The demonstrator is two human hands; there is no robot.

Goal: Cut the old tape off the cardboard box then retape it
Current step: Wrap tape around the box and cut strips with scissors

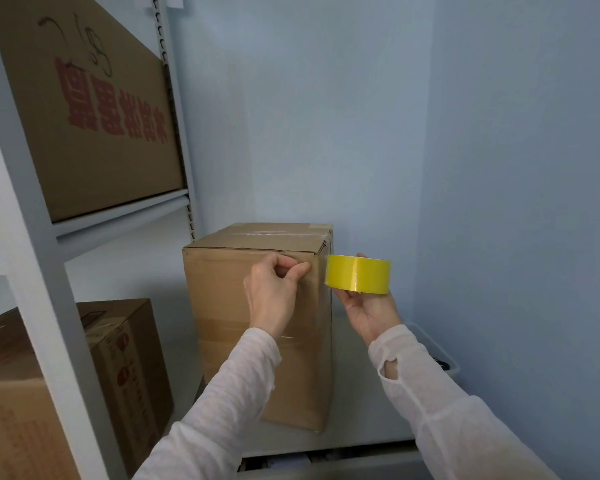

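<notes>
A shelf stands at the left with other cartons on it. The box stands upright on the white worktop, back in the corner. Clear old tape is visible along its top seam.

The left hand is against the box's front face near the upper right corner. Its grip is closed, thumb and forefinger pinching what looks like the tape end to the cardboard.

Just past that corner, the right hand grips the yellow roll from below, fingers wrapped round it. A clear bin sits further right.

The risks, as I judge them:
- **End lifting:** pulling the roll before the end is pressed down could peel it off.
- **Creasing:** an angled pull could crease the strip at the corner.
- **Box sliding:** nothing braces the tall box, so a hard tug may slide or twist it.
</notes>
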